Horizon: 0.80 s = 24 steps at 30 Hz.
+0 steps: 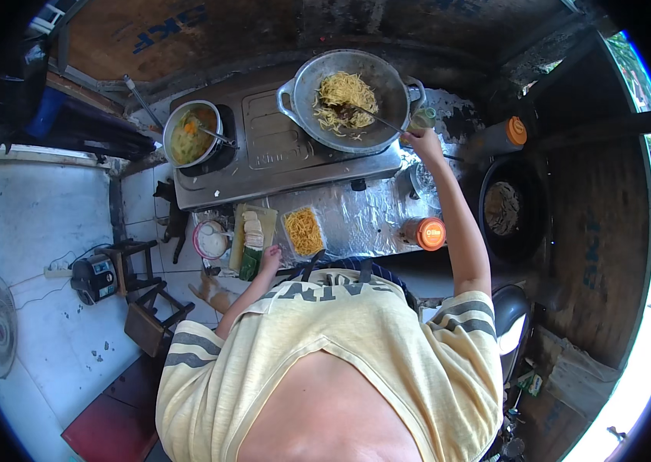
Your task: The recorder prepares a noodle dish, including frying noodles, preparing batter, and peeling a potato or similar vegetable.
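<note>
My right hand [422, 144] grips the handle of a metal spatula [382, 121]. Its blade end lies in shredded yellow food [348, 95] with a dark patch, inside a large two-handled metal wok [314, 130] on the stove. Low on the left, my left hand [271, 258] is beside a cutting board [270, 218], near the counter's front edge; whether it touches the board is unclear. Pale sliced food [253, 231] lies on that board, partly in a green leaf wrapper [250, 263]. A clear container of orange-yellow shreds [303, 231] sits to the right of this hand.
On the stove [279, 170], a pot of soup [187, 144] holds a ladle [219, 136]. A bowl of white contents [210, 239] and an orange-lidded jar [430, 233] stand on the foil-covered counter [360, 213]. Two cats [175, 219] are on the floor near wooden stools [152, 323].
</note>
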{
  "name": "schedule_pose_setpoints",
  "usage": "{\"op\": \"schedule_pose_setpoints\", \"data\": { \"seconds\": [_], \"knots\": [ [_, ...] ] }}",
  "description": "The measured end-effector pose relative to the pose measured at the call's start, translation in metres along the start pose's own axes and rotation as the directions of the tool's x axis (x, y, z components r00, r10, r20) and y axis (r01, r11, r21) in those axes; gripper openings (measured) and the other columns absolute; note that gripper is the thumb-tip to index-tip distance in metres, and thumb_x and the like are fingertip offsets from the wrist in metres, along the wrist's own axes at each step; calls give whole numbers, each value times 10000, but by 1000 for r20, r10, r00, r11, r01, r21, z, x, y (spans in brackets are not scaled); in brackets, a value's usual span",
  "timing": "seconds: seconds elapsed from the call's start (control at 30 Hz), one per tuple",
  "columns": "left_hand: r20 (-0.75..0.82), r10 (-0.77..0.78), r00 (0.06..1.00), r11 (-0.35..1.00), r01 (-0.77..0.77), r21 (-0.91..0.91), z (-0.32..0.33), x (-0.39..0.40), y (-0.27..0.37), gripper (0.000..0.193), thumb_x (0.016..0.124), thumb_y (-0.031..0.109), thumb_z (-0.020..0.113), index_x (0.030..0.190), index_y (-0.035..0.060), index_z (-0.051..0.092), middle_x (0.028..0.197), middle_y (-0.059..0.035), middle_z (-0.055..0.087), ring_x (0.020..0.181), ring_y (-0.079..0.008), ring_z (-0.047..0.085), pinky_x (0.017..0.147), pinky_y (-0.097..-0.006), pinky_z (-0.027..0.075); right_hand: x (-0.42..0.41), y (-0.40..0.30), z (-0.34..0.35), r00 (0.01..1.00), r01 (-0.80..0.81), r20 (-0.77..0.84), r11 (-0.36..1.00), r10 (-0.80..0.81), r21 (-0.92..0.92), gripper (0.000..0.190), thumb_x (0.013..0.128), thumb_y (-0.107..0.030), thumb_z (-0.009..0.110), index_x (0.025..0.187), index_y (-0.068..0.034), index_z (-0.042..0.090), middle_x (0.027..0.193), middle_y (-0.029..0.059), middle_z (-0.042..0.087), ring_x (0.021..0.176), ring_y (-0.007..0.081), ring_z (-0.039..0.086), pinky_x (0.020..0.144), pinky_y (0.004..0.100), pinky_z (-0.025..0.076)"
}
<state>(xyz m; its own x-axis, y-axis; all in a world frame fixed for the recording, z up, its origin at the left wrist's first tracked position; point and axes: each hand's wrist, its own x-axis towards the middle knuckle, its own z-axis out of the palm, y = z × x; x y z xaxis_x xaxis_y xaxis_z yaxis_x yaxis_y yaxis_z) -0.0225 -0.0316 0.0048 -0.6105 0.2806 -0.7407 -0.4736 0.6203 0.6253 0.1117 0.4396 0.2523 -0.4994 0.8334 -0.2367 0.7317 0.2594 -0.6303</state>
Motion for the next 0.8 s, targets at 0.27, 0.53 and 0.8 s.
{"op": "schedule_pose_setpoints", "data": {
  "seconds": [0.27, 0.53, 0.8],
  "knots": [
    [25, 3, 1000, 997, -5, 80, 6, 6, 11, 279, 842, 152, 535, 1107, 75, 498, 928, -44, 581, 744, -128, 563, 553, -252, 455, -15, -13, -49, 966, -218, 226, 871, 128, 441, 242, 872, -201, 516, 920, 2, 640, 481, -89, 300, 392, 33, 230, 368, 225, 166],
    [-9, 53, 999, 993, -52, 101, 28, -3, 24, 225, 841, 132, 533, 1059, 77, 530, 892, -36, 602, 728, -115, 586, 533, -253, 466, -7, -9, -47, 990, -132, 82, 976, 119, 172, 228, 827, -189, 555, 908, -6, 665, 490, -51, 366, 419, 59, 314, 398, 239, 249],
    [-14, 85, 996, 996, -85, -15, 21, -4, 0, 207, 843, 132, 535, 1045, 86, 548, 864, -25, 603, 701, -94, 586, 513, -228, 449, -12, -44, -59, 997, -65, 8, 907, 75, -415, 243, 754, -233, 572, 890, -53, 660, 795, 172, 631, 746, 281, 614, 691, 341, 459]
  ]
}}
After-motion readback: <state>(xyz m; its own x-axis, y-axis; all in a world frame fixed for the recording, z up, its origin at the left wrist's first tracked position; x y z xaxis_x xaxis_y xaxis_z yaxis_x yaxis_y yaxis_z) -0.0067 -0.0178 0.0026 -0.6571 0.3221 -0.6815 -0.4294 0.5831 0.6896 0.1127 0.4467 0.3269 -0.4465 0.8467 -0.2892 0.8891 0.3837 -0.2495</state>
